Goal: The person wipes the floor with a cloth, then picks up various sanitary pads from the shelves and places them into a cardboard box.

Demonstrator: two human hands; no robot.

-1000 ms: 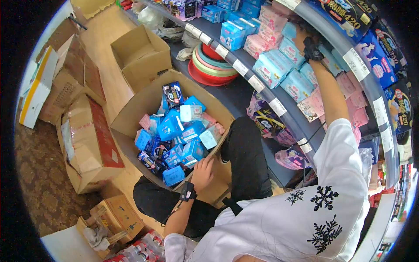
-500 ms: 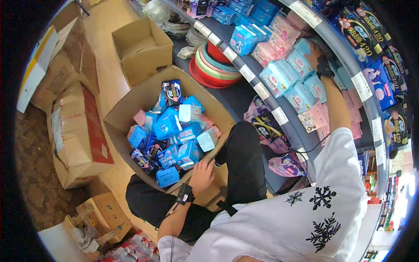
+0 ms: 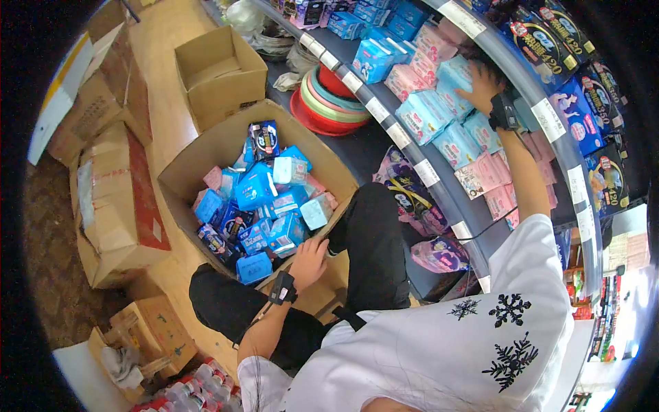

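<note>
My left hand (image 3: 309,264) rests with fingers stretched out on the near rim of a large cardboard box (image 3: 184,152). Inside the box lies a loose heap of packs of sanitary pads: blue packs (image 3: 255,189), a black pack (image 3: 263,141), pale green ones (image 3: 317,211) and a few pink ones. Up on the shelf, my right hand (image 3: 484,87) reaches over the back of the light blue pad packs (image 3: 423,115), fingers spread and touching a light blue pack (image 3: 456,71). Part of its fingertips is hidden.
Pink packs (image 3: 489,174) and darker blue packs (image 3: 374,60) share the shelf, edged by a rail with price labels (image 3: 377,110). Stacked plastic basins (image 3: 328,106) stand beyond the box. A smaller open carton (image 3: 226,96) and closed cartons (image 3: 113,206) are on the floor.
My right hand has shifted slightly toward the shelf's front, and its fingers show more plainly spread. The view has moved a little; my left hand stays on the box rim.
</note>
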